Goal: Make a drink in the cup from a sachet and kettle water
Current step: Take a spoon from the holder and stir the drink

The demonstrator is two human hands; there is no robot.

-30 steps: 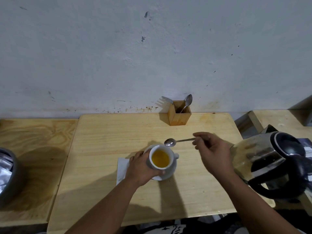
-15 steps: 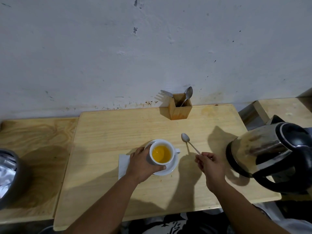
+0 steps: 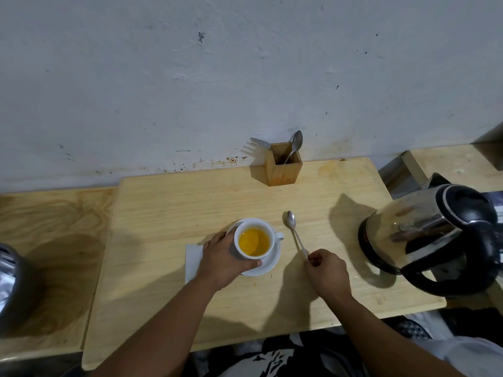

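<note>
Wooden table (image 3: 168, 202), steel kettle (image 3: 424, 229) at its right edge. White cup (image 3: 254, 239) w/ orange drink sits on saucer (image 3: 265, 268) mid-table; left hand (image 3: 223, 258) wrapped round cup. Right hand (image 3: 328, 270) pinches end of spoon (image 3: 292, 227), bowl resting on table just beside the saucer.

One cup (image 3: 254, 239), one saucer (image 3: 268, 263), two spoons (image 3: 292, 227) (image 3: 295, 144), one fork (image 3: 260, 143), one kettle (image 3: 432, 235)
</note>
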